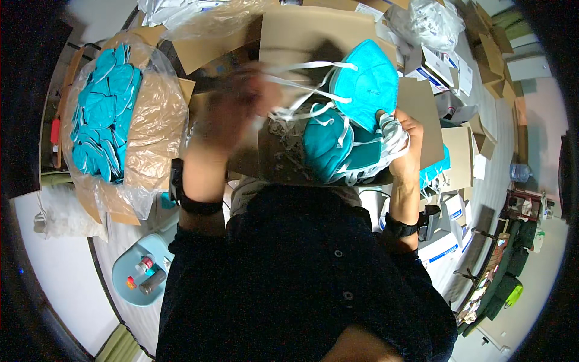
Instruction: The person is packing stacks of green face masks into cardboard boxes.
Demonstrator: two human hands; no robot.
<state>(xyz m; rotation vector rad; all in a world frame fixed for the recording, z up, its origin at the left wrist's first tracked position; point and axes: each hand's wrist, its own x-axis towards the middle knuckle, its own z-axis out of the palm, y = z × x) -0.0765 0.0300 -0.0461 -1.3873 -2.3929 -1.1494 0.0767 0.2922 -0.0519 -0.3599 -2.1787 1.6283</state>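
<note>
My right hand (409,137) is closed on a turquoise face mask (367,81) and a bunch of white elastic straps (392,142) by its lower edge. More turquoise masks (329,145) hang just below it, over an open cardboard box (319,27) in front of me. White straps stretch leftward from the upper mask toward my left hand (238,105). That hand is smeared by motion, so its fingers and any grip on the straps cannot be made out. Loose white straps (283,139) lie inside the box.
At left, a plastic-lined carton (160,114) holds a heap of turquoise masks (105,114). A pale blue stool (129,262) below carries bottles. Small white boxes (437,247) and another carton with masks (435,169) stand at right; a clear plastic bag (428,24) lies behind.
</note>
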